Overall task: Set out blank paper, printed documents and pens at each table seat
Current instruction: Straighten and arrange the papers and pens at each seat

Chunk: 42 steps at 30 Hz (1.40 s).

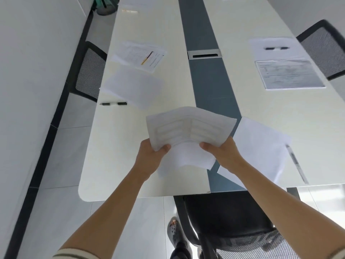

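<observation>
Both hands pinch a thin sheaf of white printed paper sheets (pixel 188 126) by its near edge, the left hand (pixel 149 158) at the sheaf's 8 o'clock corner and the right hand (pixel 226 156) at 4 o'clock, thumbs on top. It hangs above the near end of the long white table (pixel 115 146), bent along its middle. It looks light and floppy, its sheets prone to sliding apart, so a two-edge hold suits it. At 3 o'clock lie loose blank white sheets (pixel 261 144) with a slim dark pen (pixel 296 163)

A black mesh chair (pixel 229 210) is standing nearest, a grey clog (pixel 172 231) resting beside it. A metal cable port (pixel 204 53) is sitting beyond.
</observation>
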Available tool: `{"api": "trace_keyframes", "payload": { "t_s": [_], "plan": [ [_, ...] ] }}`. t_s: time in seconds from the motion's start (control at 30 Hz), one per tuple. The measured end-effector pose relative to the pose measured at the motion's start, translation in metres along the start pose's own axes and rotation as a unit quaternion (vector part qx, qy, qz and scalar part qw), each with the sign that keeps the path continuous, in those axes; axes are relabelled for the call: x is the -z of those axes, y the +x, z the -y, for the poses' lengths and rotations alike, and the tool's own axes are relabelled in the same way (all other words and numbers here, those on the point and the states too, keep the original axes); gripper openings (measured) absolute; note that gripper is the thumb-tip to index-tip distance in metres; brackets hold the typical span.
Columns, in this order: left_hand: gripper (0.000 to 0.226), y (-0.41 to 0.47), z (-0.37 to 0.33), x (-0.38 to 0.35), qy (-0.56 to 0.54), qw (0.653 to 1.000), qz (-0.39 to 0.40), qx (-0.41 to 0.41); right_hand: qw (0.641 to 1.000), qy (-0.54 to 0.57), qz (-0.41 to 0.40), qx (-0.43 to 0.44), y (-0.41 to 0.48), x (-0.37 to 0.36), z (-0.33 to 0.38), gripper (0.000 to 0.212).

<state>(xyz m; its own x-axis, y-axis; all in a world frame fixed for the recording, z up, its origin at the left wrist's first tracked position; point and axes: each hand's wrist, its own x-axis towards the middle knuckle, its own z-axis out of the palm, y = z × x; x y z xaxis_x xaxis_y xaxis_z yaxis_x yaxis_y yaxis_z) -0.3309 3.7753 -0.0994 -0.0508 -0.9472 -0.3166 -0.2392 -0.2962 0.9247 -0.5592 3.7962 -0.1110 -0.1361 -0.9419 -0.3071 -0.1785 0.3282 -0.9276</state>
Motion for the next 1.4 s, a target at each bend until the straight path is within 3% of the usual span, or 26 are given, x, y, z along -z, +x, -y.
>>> {"api": "trace_keyframes", "payload": {
  "t_s": [0.17, 0.27, 0.4, 0.53, 0.6, 0.7, 0.77, 0.83, 0.9, 1.07, 1.4],
  "plan": [
    [0.015, -0.005, 0.030, -0.005, 0.027, 0.997, -0.011, 0.068, 0.996, -0.038, 0.003, -0.087, 0.000, -0.006, -0.030, 0.019],
    [0.030, -0.007, 0.043, -0.001, 0.050, 0.993, -0.067, 0.082, 0.991, -0.052, -0.028, -0.116, 0.017, -0.007, -0.038, 0.012],
    [0.044, -0.024, 0.061, 0.000, 0.144, 0.977, -0.138, 0.081, 0.972, -0.119, 0.012, -0.200, 0.050, -0.011, -0.058, 0.027],
    [0.042, -0.040, 0.084, -0.013, 0.279, 0.957, -0.041, 0.066, 0.955, -0.188, 0.040, -0.225, 0.065, -0.015, -0.075, 0.029],
    [0.042, -0.042, 0.094, -0.021, 0.352, 0.935, 0.019, 0.049, 0.947, -0.247, 0.031, -0.202, 0.064, -0.009, -0.076, 0.018],
    [0.049, -0.036, 0.102, -0.032, 0.433, 0.898, 0.072, 0.016, 0.930, -0.327, -0.096, -0.137, 0.047, 0.019, -0.084, 0.016],
    [0.056, -0.028, 0.103, -0.040, 0.488, 0.867, 0.103, -0.006, 0.898, -0.384, -0.169, -0.134, 0.031, 0.046, -0.102, 0.037],
    [0.065, -0.022, 0.107, -0.047, 0.531, 0.837, 0.136, -0.009, 0.867, -0.428, -0.152, -0.203, 0.013, 0.070, -0.124, 0.066],
    [0.070, -0.017, 0.112, -0.053, 0.548, 0.821, 0.159, 0.006, 0.847, -0.459, -0.102, -0.246, 0.000, 0.083, -0.144, 0.080],
    [0.070, -0.015, 0.122, -0.070, 0.574, 0.805, 0.147, 0.010, 0.840, -0.523, -0.018, -0.141, -0.002, 0.097, -0.159, 0.083],
    [0.067, -0.010, 0.120, -0.091, 0.574, 0.809, 0.129, 0.019, 0.849, -0.517, 0.002, -0.109, 0.013, 0.115, -0.158, 0.085]
  ]
}}
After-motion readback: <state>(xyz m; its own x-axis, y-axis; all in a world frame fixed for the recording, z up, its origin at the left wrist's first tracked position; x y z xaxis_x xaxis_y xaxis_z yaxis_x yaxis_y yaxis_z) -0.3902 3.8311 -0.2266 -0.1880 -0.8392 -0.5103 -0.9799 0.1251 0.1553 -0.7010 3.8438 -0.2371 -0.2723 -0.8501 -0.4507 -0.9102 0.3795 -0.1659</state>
